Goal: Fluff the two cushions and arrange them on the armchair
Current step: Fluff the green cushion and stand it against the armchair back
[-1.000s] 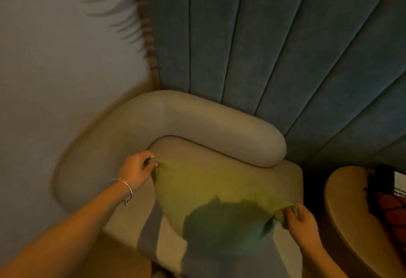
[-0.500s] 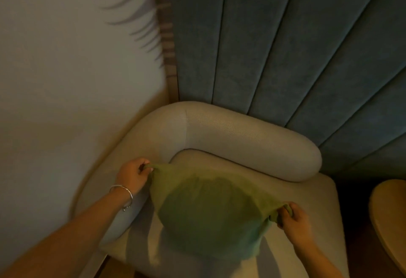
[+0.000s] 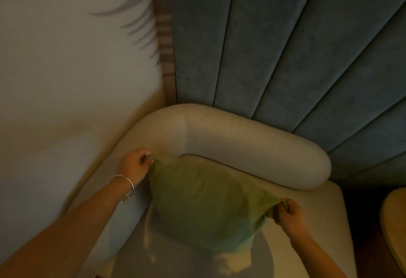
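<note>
A green cushion (image 3: 206,207) hangs over the seat of a beige armchair (image 3: 252,145). My left hand (image 3: 134,164), with a bracelet on its wrist, pinches the cushion's upper left corner near the chair's left arm. My right hand (image 3: 287,214) grips the cushion's right corner over the seat. The cushion is stretched between both hands and its lower edge touches or nearly touches the seat. Only one cushion is in view.
The armchair stands in a corner, with a pale wall (image 3: 66,80) on the left and blue padded wall panels (image 3: 285,47) behind. The rim of a round wooden table (image 3: 393,222) shows at the right edge.
The view has shifted left and closer to the chair, so the table has slid towards the right edge. Both hands keep the same grip on the cushion's corners.
</note>
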